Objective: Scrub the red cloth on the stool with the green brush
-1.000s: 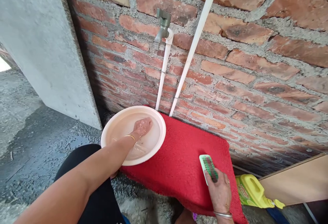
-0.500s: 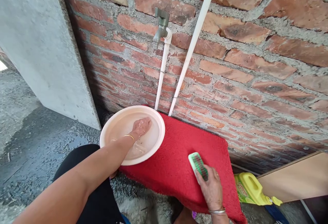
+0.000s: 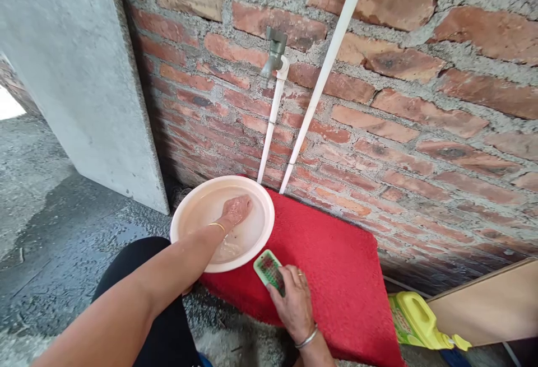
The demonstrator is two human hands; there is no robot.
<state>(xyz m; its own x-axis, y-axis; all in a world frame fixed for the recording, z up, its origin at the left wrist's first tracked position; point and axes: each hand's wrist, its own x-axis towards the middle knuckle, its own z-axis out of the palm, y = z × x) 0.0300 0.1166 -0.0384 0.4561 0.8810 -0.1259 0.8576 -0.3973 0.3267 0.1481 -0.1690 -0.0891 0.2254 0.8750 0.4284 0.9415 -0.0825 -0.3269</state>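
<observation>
My left hand (image 3: 237, 209) is dipped in the water of a pale pink basin (image 3: 265, 231). Its fingers are curled closed, and the water hides whatever they may hold. A gold bangle circles that wrist. My right hand (image 3: 294, 300) grips a green scrub brush (image 3: 269, 269) by its near end, with the bristles facing up. The brush is just beside the basin's lower right rim, over the red cloth (image 3: 336, 266) that covers a low table. A silver bangle sits on the right wrist.
A grey tap (image 3: 274, 53) and a white pipe (image 3: 323, 81) run up the brick wall (image 3: 399, 159) behind. To the right lies a yellow jug (image 3: 416, 319) near a leaning tan board (image 3: 483, 300). A grey slab (image 3: 92, 87) leans at left above wet floor.
My right hand has carried the scrub brush left across the red cloth to the basin's edge. My left hand has stayed in the water. The view has shifted slightly.
</observation>
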